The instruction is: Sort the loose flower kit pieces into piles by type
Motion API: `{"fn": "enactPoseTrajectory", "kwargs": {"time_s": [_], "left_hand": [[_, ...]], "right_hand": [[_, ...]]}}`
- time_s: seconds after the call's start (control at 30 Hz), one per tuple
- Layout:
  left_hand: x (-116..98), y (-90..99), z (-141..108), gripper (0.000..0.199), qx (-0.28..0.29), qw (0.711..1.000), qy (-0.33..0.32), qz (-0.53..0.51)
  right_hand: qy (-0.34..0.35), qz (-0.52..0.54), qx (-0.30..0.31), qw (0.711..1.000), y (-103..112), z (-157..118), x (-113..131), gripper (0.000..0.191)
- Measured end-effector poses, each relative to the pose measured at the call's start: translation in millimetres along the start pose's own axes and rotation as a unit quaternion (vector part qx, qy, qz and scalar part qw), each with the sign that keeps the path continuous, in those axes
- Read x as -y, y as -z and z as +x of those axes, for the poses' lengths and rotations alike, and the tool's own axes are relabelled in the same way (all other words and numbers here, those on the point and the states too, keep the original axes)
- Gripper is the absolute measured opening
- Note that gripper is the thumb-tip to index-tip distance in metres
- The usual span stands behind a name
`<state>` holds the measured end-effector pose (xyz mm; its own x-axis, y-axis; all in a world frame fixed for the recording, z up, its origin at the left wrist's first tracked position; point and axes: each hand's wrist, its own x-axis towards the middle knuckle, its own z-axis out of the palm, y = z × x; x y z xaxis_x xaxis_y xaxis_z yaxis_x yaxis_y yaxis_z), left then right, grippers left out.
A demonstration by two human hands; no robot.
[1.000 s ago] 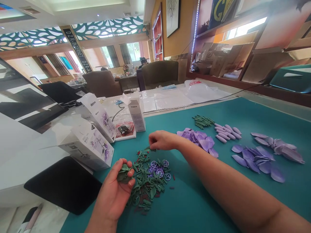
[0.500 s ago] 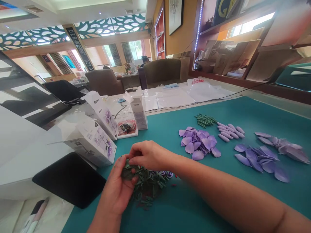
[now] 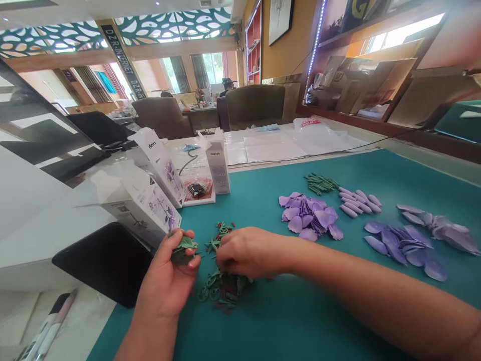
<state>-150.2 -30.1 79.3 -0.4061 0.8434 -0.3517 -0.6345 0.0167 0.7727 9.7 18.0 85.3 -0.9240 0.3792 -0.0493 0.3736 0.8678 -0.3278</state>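
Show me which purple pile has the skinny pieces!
It's the small heap of narrow lilac pieces, just right of the pile of wide petals. Its pieces are slim and rounded, while the other purple piles hold broader, flat petals.

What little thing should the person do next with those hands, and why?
Probably the right hand should lift one small piece from the green pile over to the left hand, because its fingers are down at the pile and the left hand is holding a green bunch.
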Motion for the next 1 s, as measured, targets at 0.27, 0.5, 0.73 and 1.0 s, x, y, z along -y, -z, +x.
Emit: {"fn": "enactPoseTrajectory", "kwargs": {"time_s": [0.27, 0.5, 0.73, 1.0], "left_hand": [[4, -0.4, 1, 0.013, 0.002, 1.0, 0.016, -0.001], [4, -1.8, -1, 0.012, 0.005, 1.0, 0.02, 0.002], [5, -1.9, -1, 0.014, 0.003, 1.0, 0.019, 0.004], [5, -2.6, -1, 0.013, 0.007, 1.0, 0.012, 0.009]], "right_hand": [[0.05, -0.116, 0.038, 0.991, -27, -13, 3, 0.016], [0.064, -0.137, 0.007, 0.989, -36, -7, 2, 0.01], [0.076, -0.144, -0.021, 0.986, -38, -1, 4, 0.008], [0.091, -0.091, -0.061, 0.99, -41, 3, 4, 0.012]]}}
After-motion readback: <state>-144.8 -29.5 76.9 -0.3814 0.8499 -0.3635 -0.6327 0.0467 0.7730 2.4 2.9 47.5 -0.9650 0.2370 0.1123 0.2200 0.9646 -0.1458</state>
